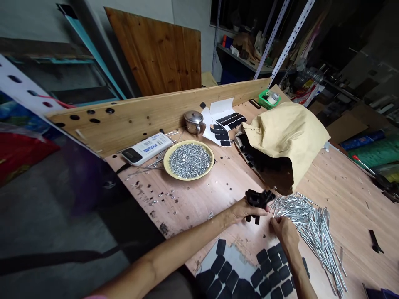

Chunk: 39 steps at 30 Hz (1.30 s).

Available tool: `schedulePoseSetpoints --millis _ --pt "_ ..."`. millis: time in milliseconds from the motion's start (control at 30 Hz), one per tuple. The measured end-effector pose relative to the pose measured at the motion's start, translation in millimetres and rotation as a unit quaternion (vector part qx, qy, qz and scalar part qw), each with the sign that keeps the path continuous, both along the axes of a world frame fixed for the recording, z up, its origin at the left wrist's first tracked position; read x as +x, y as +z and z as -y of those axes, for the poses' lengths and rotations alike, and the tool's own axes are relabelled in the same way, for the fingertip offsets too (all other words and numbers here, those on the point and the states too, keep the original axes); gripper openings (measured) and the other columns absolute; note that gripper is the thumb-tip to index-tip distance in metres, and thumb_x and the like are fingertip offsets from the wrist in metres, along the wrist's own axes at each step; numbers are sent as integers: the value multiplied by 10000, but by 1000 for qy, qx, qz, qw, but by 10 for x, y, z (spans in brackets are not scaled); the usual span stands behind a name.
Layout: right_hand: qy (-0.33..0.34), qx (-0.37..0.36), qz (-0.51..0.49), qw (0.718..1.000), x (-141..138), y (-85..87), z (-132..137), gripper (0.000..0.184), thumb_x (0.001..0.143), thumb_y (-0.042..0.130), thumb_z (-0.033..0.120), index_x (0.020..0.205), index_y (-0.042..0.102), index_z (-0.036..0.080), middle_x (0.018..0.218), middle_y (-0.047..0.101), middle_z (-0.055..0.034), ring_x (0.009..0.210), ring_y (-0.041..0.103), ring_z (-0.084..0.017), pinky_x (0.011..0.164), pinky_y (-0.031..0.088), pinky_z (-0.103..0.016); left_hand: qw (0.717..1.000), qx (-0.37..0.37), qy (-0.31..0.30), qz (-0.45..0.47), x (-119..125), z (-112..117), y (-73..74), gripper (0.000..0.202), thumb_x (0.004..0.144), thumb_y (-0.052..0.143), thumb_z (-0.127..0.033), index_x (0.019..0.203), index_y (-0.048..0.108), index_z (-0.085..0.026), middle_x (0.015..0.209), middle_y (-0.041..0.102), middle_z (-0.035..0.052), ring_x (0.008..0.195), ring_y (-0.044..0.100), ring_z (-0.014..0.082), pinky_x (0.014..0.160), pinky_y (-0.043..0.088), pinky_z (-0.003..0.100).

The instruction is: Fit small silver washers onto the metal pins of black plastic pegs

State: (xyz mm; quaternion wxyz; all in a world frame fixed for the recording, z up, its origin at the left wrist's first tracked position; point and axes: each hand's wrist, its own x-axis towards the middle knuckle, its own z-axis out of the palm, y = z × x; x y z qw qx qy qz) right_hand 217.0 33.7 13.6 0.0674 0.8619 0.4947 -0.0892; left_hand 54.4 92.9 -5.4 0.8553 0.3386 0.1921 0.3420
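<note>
My left hand [241,209] is closed around several small black plastic parts [258,198], bunched above the wooden tabletop. Just to its right, my right hand [286,232] has its fingers pinched together. Whatever lies between those fingertips is too small to make out. A loose pile of thin silver metal rods [311,224] spreads beside the right hand. Below both hands lies a pale sheet [238,253] carrying black rounded-square pads [224,272]. Behind the hands, a large brown paper bag [289,133] lies on its side, its mouth showing more dark parts.
A yellow dish [166,166] full of small metal nuts stands at left, near a white box-shaped device [149,147] and a lidded metal pot [193,121]. A wooden board [140,116] edges the back. A green basket [268,99] and a lone black part [375,241] are further right.
</note>
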Motion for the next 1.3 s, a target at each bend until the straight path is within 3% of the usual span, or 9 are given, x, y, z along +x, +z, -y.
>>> schedulePoseSetpoints --millis 200,300,400,500,633,700,900,1133,1300 --pt "16 22 16 999 75 -23 123 234 770 475 293 561 541 211 577 616 -65 569 611 -207 485 326 -263 999 -15 36 -39 76 12 -95 287 468 838 -263 668 677 -136 709 653 27 700 598 135 738 469 258" --pt "29 24 -6 999 91 -16 235 167 712 517 235 547 521 213 506 574 -21 503 578 -175 468 330 -250 992 28 87 -92 118 34 -136 305 495 823 -213 763 692 -147 750 677 23 754 613 169 740 478 274" --pt "26 112 -103 988 62 114 388 129 703 516 222 796 601 196 493 555 40 444 546 -146 458 379 -245 972 123 156 -128 102 43 -103 451 491 819 -145 924 694 -169 898 698 42 897 607 218 840 461 307" --pt "1 306 -235 922 -67 374 480 397 745 568 347 1107 544 187 650 631 27 519 600 -144 528 479 -276 945 239 168 -146 55 60 -42 427 561 800 -173 976 699 -190 1008 687 76 987 579 249 933 407 333" --pt "8 497 -301 814 -315 643 387 349 722 668 379 998 554 198 802 678 -29 668 653 -157 647 539 -320 923 325 139 -148 26 90 -36 400 677 733 -219 1072 672 -204 1084 665 92 1022 567 262 953 377 349" --pt "57 528 -317 786 -392 652 299 384 738 665 335 1072 513 220 795 676 -11 685 656 -152 671 546 -334 914 351 124 -159 34 96 -67 388 708 703 -222 1093 662 -202 1064 670 95 999 573 261 934 380 349" --pt "140 450 -228 852 -422 474 170 482 800 583 342 1250 461 222 803 664 -12 731 650 -155 534 516 -251 910 363 103 -171 77 91 -164 353 714 686 -223 1068 673 -216 970 684 72 925 590 244 901 380 317" --pt "173 502 -200 824 -406 322 93 269 806 582 317 1046 517 214 847 655 -24 726 648 -149 602 509 -275 891 402 101 -184 69 88 -154 384 732 675 -198 1114 647 -215 1017 683 74 954 593 245 884 383 313" --pt "237 453 -152 846 -370 267 91 144 857 517 311 929 603 222 892 675 -40 836 645 -187 786 480 -381 893 398 115 -175 78 78 -193 404 697 699 -161 1094 654 -215 1035 681 76 969 591 247 894 409 329"
